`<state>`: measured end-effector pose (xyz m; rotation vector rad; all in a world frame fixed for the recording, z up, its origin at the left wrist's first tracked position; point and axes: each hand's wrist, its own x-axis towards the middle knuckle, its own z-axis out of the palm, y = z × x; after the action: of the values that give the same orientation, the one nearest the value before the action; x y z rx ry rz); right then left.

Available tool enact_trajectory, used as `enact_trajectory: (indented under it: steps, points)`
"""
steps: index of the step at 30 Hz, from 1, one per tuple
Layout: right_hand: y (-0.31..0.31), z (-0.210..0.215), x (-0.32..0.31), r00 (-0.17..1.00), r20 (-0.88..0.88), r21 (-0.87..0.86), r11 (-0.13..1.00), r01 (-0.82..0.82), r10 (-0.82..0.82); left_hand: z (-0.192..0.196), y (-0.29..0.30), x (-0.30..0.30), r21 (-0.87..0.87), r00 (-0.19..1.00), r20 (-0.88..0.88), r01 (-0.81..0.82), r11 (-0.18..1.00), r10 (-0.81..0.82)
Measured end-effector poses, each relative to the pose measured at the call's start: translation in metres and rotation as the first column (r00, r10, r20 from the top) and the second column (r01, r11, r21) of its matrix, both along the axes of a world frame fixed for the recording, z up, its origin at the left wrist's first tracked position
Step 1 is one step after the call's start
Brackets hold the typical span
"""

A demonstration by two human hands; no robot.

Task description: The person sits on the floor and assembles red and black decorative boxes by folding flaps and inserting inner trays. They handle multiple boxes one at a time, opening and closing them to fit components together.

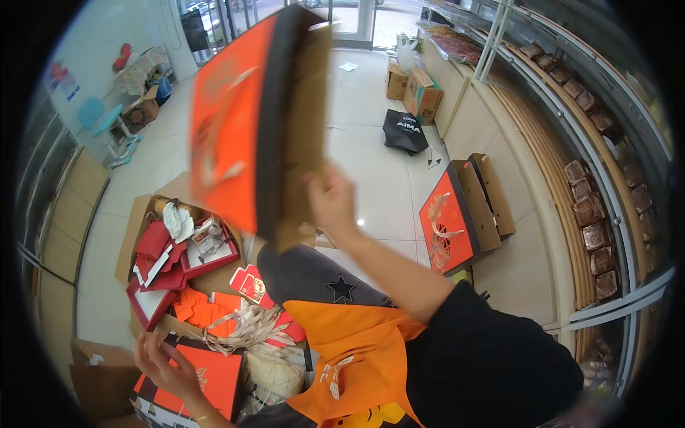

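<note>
My right hand [332,203] grips the edge of an orange-red gift box [232,135] with black trim and a pale cord handle. The box is raised in front of me, tilted and blurred by motion, with its brown cardboard inside facing right. Low on the left, my left hand [168,367] is open, fingers apart and apparently holding nothing. Beneath it lies another orange-red gift box [217,371]. Beside that are a bundle of pale cord handles [246,328] and some orange paper pieces [207,307].
A large carton [135,228] at left holds dark red boxes [153,242] and wrappings. Gift boxes [449,232] stand on the floor at right, near a black bag [405,132]. Cartons [422,96] sit farther back. Shelves [571,235] with packaged food run along the right.
</note>
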<state>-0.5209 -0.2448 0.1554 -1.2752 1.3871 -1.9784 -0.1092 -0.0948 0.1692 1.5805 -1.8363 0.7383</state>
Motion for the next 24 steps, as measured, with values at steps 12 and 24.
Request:
enact_trajectory:
  steps: [12, 24]
  points:
    - [0.088, -0.068, -0.273, 0.599, -0.772, 0.387, 0.589, 0.709, -0.214, -0.227, 0.160, 0.241, 0.758, 0.123, 0.324, -0.627, -0.180, 0.938]
    - [0.190, -0.212, -0.423, 0.472, -0.853, 0.521, 0.403, 0.753, 0.222, -0.233, 0.167, 0.227, 0.696, 0.122, -0.002, -0.712, 0.089, 0.993]
